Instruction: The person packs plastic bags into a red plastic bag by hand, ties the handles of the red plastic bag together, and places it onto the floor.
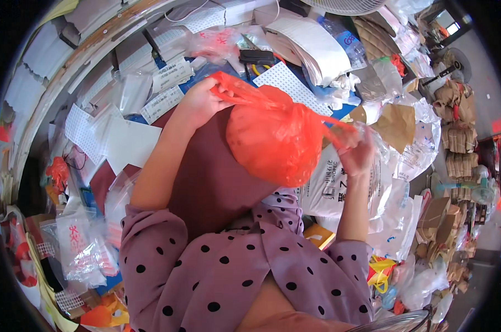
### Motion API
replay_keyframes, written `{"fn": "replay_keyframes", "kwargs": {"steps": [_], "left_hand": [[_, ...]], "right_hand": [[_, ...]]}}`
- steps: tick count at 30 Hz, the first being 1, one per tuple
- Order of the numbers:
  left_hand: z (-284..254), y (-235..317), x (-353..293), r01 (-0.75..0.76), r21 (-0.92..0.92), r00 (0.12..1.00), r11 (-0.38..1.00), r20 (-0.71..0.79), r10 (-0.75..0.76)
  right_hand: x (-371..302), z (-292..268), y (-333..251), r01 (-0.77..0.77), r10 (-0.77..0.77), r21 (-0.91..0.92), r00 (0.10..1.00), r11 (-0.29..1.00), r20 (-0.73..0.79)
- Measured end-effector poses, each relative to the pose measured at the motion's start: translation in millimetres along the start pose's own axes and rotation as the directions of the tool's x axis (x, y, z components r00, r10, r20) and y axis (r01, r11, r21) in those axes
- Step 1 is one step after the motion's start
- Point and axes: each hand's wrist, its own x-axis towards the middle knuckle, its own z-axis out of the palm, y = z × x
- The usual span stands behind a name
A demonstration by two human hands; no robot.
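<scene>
A full, rounded red plastic bag [272, 141] hangs between my two hands over a dark maroon surface [201, 177]. My left hand [203, 99] is closed on one twisted end of it, at the upper left. Off to the right, my right hand [355, 149] grips the other stretched end; its fingers are somewhat blurred. What fills the bag cannot be made out through the red film. The bag's neck is gathered near its upper right side.
White dotted sheets [295, 86] and papers lie behind the bag. A black stapler-like object [257, 57], a plastic bottle [344, 41] and a fan [344, 4] are farther back. A large printed white sack [330, 188] stands at my right, with brown paper bundles [459, 138] beyond.
</scene>
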Motion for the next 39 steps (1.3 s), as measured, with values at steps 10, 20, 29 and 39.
{"fn": "replay_keyframes", "kwargs": {"steps": [10, 20, 29, 39], "left_hand": [[147, -3, 25, -0.056, 0.291, 0.965, 0.955, 0.26, -0.022], [165, -16, 39, -0.163, 0.75, 0.961, 0.641, 0.268, -0.069], [163, 4, 38, -0.03, 0.809, 0.999, 0.587, -0.002, 0.054], [159, 0, 39, -0.063, 0.863, 0.991, 0.5, 0.115, -0.073]], "right_hand": [[-2, 119, 4, 0.462, -0.201, -0.729, 0.884, 0.505, 0.421], [7, 98, 3, 0.562, -0.29, -0.816, 0.765, -0.133, 0.575], [23, 64, -5, 0.402, -0.138, -0.831, 0.915, 0.384, 0.38], [19, 87, 10, 0.522, -0.24, -0.782, 0.852, 0.34, 0.465]]}}
